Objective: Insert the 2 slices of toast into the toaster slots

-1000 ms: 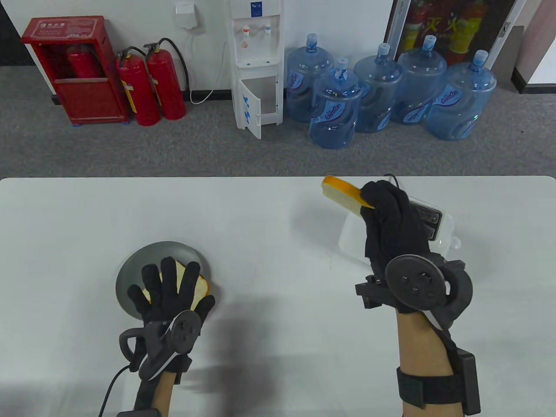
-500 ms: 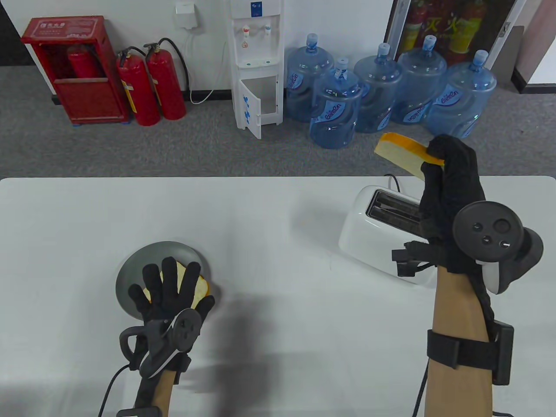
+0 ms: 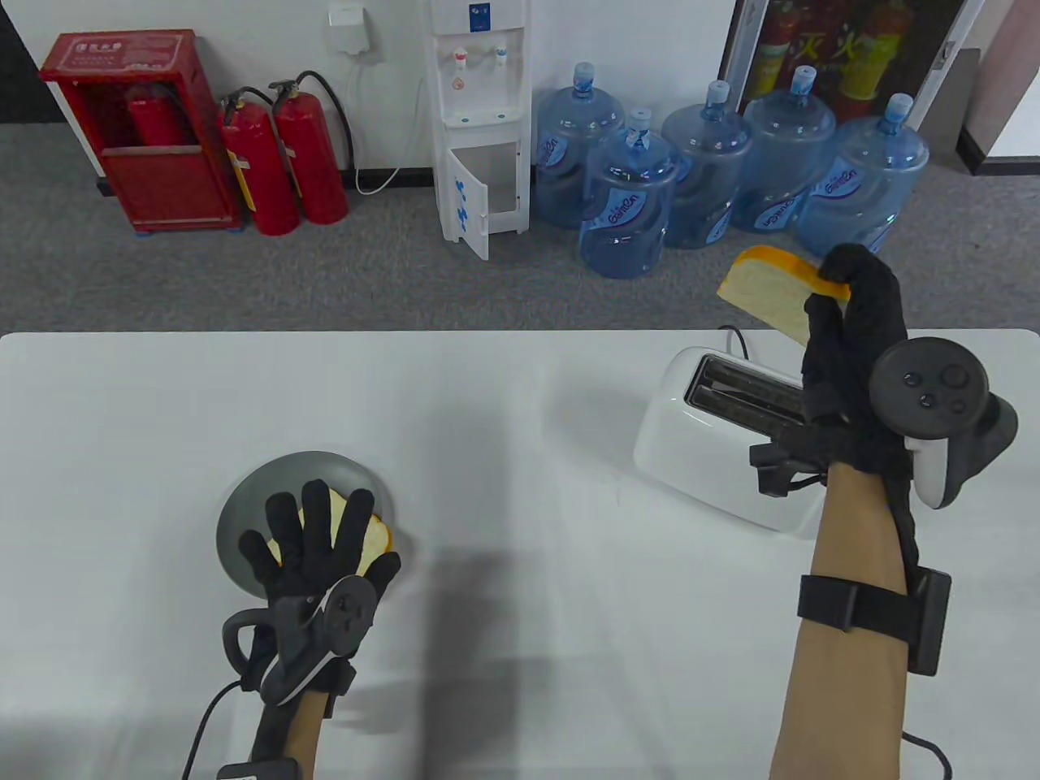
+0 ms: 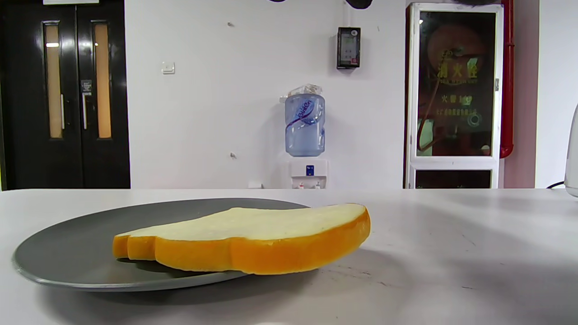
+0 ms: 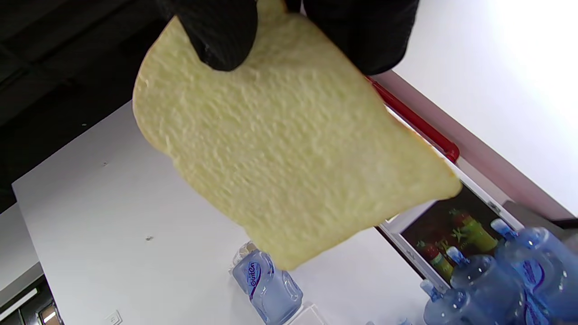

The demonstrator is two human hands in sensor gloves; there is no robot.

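White table (image 3: 504,406) carried a grey plate (image 3: 244,504) near-left and a white toaster (image 3: 674,431) far-right, well apart. One toast slice (image 4: 253,234) overhung the plate's rim.

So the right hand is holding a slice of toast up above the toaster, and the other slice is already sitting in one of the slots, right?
Not quite. The other slice lies on the grey plate under the left hand, as the table view shows. The right hand does hold its slice above the toaster.
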